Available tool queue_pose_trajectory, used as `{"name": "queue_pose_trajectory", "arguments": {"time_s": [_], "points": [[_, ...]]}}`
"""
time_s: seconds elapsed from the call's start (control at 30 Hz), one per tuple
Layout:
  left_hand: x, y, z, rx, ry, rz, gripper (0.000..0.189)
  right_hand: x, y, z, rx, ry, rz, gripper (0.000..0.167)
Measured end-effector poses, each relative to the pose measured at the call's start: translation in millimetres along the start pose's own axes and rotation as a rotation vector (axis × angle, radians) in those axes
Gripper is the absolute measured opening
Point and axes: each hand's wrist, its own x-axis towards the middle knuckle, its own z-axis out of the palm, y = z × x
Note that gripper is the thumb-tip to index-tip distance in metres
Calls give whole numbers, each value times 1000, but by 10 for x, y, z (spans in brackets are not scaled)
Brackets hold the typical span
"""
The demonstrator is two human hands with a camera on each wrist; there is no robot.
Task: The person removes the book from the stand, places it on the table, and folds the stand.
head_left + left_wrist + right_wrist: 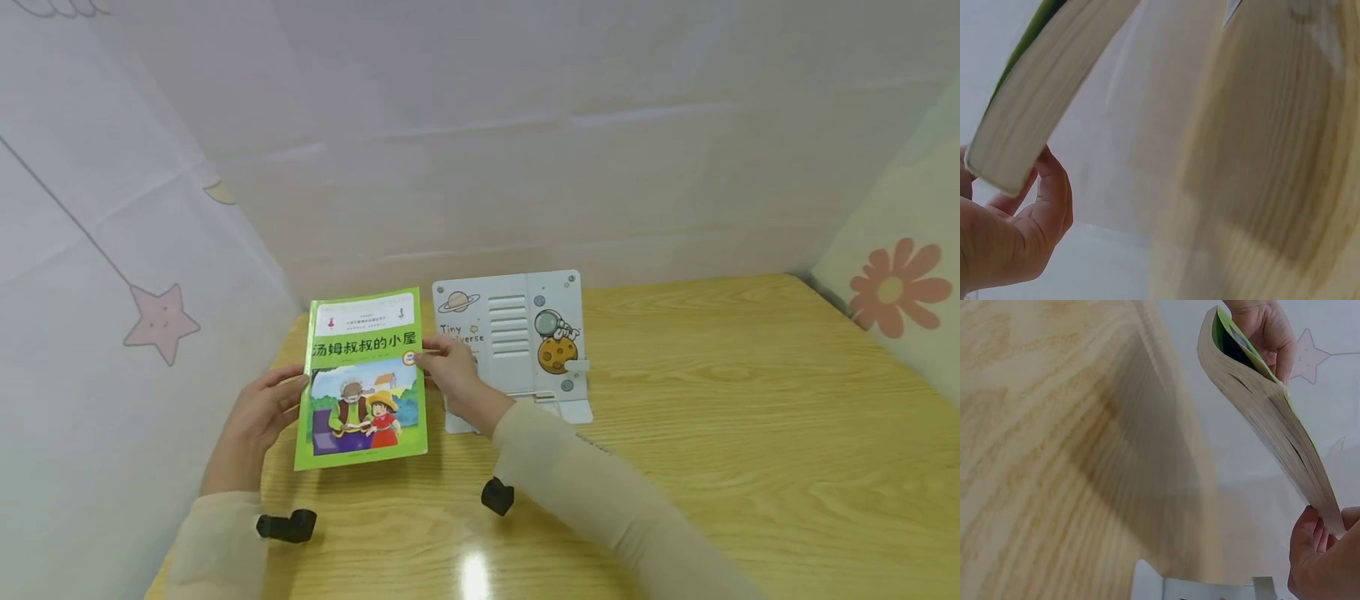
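A green-bordered picture book is held up off the wooden table, its illustrated front cover facing up. My left hand grips its left edge; in the left wrist view the fingers curl beneath the page block. At the opposite edge my right hand pinches the book, thumb on the cover and fingers underneath. Page edges of the book bow slightly in the right wrist view. Just behind my right hand stands a white book stand printed with planets and an astronaut, partly covered by that hand.
The wooden table reaches back to a pale cloth wall. Another cloth side with a pink star borders the left. A small clip juts from the stand's right side. Black wrist mounts extend from both sleeves.
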Motion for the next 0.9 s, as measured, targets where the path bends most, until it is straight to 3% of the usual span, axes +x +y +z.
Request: {"name": "queue_pose_trajectory", "arguments": {"time_s": [0.13,0.33,0.6,0.9], "points": [[21,-72,-61,-20,7,-44,18,16,101,29,4,-16,21,28],[78,-133,-152,3,4,-56,19,53,203,119,36,6,71,29],[117,-196,-266,61,22,-88,14,67,320,243,54,41,142,34],[175,-278,-305,174,9,-78,13,73,448,227,43,47,155,41]]}}
